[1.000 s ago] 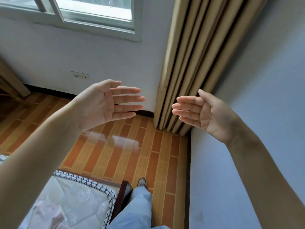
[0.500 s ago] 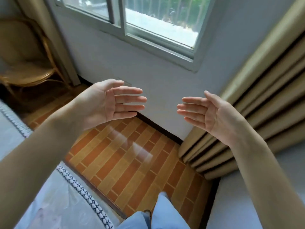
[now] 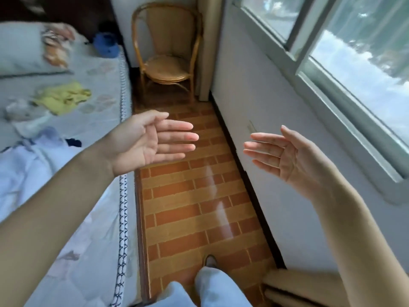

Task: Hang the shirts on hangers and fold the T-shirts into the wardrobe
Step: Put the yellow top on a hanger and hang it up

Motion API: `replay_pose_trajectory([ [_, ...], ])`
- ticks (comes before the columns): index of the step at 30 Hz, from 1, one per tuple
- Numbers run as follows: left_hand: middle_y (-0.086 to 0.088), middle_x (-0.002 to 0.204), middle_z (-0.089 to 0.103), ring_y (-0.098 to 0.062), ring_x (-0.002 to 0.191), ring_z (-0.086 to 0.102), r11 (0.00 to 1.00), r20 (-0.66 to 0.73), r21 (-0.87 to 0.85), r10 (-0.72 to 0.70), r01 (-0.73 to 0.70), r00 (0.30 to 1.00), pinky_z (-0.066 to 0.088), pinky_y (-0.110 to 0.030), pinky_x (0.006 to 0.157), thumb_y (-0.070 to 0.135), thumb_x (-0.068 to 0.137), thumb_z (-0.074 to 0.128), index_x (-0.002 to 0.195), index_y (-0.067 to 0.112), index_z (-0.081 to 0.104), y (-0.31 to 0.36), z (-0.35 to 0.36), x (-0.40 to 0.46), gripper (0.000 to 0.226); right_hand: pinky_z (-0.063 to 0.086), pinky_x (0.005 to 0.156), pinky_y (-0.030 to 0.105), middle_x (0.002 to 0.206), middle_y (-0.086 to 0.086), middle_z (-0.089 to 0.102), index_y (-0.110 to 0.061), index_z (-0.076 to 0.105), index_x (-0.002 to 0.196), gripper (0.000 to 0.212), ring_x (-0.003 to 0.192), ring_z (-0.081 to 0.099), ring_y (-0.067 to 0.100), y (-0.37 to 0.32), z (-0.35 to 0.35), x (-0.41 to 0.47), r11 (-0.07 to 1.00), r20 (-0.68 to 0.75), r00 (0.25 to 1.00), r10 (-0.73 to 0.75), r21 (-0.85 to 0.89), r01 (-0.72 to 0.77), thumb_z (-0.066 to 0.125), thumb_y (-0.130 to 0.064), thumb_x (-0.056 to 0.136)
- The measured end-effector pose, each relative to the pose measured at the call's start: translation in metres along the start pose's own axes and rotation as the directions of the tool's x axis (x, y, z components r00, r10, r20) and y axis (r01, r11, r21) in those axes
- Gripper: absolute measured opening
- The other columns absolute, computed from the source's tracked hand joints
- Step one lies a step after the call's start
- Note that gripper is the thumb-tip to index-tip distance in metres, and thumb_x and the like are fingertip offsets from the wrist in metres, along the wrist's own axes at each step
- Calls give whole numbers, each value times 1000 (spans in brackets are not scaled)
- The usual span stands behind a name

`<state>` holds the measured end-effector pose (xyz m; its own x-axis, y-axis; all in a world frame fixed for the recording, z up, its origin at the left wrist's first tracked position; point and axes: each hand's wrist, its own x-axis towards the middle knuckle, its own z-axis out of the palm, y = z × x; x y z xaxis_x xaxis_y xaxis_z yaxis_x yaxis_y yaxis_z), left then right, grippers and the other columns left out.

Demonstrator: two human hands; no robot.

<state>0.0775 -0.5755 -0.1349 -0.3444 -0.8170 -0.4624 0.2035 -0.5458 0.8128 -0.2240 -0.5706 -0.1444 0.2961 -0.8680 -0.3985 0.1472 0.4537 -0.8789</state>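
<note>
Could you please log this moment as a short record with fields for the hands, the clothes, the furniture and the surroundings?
left hand: left hand open, palm inward, holding nothing
right hand: right hand open, palm inward, holding nothing
clothes: yellow garment and light blue garment lying loose on the bed
furniture: wicker chair in the corner
floor: tiled floor between bed and wall
window: window on the right
wardrobe: not in view

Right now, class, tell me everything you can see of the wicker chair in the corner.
The wicker chair looks like woven rattan, honey brown, with a rounded hoop back, curved arms that sweep down to a round seat, and thin bent legs. It stands upright on the tiled floor in the far corner, between the bed and the window wall. Its seat holds nothing, and neither hand touches it.
</note>
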Motion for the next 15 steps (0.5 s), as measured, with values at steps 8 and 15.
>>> replay_pose_trajectory([
  [8, -20, 122, 66, -34, 113, 65, 981, -217, -175, 49, -89, 975, 51, -44, 95, 33, 93, 39, 111, 3, 71, -1, -15, 11, 47, 51, 99, 37, 120, 16, 69, -10, 73, 112, 53, 116, 65, 28, -28, -9, 97, 994, 262, 960, 101, -53, -91, 29, -39, 104],
  [15, -18, 121, 67, -33, 111, 66, 960, -395, -252, 16, -125, 918, 53, -43, 93, 35, 87, 45, 108, 4, 72, -1, -63, 14, 47, 47, 102, 40, 123, 17, 67, -5, 62, 125, 53, 118, 64, 29, -25, 26, 179, 973, 368, 902, 226, -137, -187, 28, -40, 104],
])
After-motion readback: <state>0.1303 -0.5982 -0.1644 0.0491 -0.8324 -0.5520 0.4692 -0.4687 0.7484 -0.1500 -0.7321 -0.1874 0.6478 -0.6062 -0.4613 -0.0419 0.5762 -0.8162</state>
